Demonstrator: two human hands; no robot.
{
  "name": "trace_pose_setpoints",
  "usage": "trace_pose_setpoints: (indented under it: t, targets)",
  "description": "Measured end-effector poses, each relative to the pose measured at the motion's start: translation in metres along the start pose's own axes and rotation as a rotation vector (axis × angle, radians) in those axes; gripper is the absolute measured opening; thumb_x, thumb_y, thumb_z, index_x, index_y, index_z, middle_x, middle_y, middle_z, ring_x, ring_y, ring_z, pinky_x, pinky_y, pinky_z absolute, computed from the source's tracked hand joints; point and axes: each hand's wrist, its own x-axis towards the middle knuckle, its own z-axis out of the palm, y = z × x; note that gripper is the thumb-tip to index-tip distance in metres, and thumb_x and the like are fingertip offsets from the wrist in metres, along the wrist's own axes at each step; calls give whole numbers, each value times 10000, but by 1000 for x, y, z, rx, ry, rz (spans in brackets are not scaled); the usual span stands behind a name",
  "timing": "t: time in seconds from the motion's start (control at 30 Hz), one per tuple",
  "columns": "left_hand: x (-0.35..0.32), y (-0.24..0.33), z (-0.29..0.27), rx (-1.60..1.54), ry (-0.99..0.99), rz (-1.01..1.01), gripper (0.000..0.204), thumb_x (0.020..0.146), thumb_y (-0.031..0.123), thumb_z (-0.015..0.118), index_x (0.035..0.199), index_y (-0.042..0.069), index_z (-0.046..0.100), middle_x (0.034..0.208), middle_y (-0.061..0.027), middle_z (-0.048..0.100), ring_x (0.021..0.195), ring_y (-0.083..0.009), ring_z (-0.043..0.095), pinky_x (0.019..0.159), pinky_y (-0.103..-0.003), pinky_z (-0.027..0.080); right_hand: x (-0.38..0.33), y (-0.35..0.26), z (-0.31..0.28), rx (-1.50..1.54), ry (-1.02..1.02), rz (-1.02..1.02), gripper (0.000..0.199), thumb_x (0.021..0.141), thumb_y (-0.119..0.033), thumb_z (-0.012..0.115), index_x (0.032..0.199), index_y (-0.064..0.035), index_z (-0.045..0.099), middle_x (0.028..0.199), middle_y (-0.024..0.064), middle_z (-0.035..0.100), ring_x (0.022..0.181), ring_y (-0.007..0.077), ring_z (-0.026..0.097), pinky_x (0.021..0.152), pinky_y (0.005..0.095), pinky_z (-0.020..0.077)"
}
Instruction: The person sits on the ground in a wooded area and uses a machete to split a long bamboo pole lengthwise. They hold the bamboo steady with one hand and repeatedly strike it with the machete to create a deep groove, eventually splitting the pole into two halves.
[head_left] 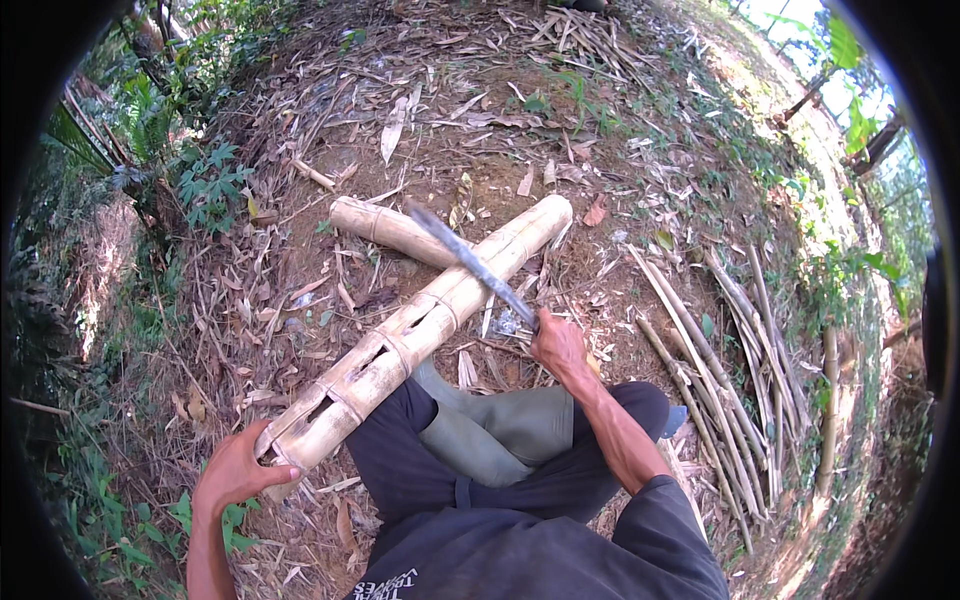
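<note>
Closest in, the person sits on the ground with dark trousers and a green rubber boot [480, 425] tucked under the work. The left hand [238, 468] is at the near, lower end of the long bamboo pole [400, 345], its fingers [268, 474] wrapped over the cut end and clamped on it, steadying it.

From that hand the pole's long axis runs up and to the right, away from the person, with several slots already cut along its upper face. Its far end lies across a shorter bamboo piece [385, 228], which props it off the dirt.

The right hand [556, 345] is just right of the pole's middle, fingers closed around the handle of a long blade [470, 262]. The blade slants up and to the left, crossing the pole at an angle near its far third, the edge on or just above the bamboo; I cannot tell whether it touches.

Further right, split bamboo strips [720, 350] lie bundled on the leaf litter, well apart from both hands.
</note>
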Motion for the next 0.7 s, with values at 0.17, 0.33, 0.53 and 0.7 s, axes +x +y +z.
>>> trace_pose_setpoints:
  t: [0.17, 0.33, 0.53, 0.7]
  targets:
    - [3, -4, 0, -86, -16, 22, 778, 609, 387, 834, 1230, -16, 593, 1065, -218, 690, 987, -323, 679, 900, -405, 496, -2, 9, 8, 12, -20, -6, 222, 737, -83, 610, 934, -11, 539, 751, 273, 629, 723, 450, 643, 671, 561, 492]
    - [13, -25, -8, -186, -74, 52, 754, 647, 377, 824, 1237, -28, 587, 1112, -206, 678, 1044, -285, 648, 934, -386, 471, 0, -9, 7, 23, -28, 34, 211, 739, -84, 611, 919, 1, 539, 793, 275, 654, 739, 456, 646, 685, 545, 506]
    - [15, -18, -11, -149, -89, 42, 779, 660, 381, 817, 1265, -41, 566, 1144, -204, 664, 1067, -277, 633, 961, -378, 460, 7, 11, 7, 26, -12, 159, 149, 764, -70, 575, 902, -14, 562, 747, 234, 660, 703, 416, 654, 655, 538, 494]
    - [20, -30, -9, -216, -125, 45, 786, 670, 384, 812, 1286, -33, 557, 1168, -190, 659, 1074, -271, 628, 969, -381, 456, -13, -1, 4, 6, -30, -34, 188, 743, -73, 580, 916, -9, 544, 778, 248, 659, 703, 431, 644, 670, 533, 504]
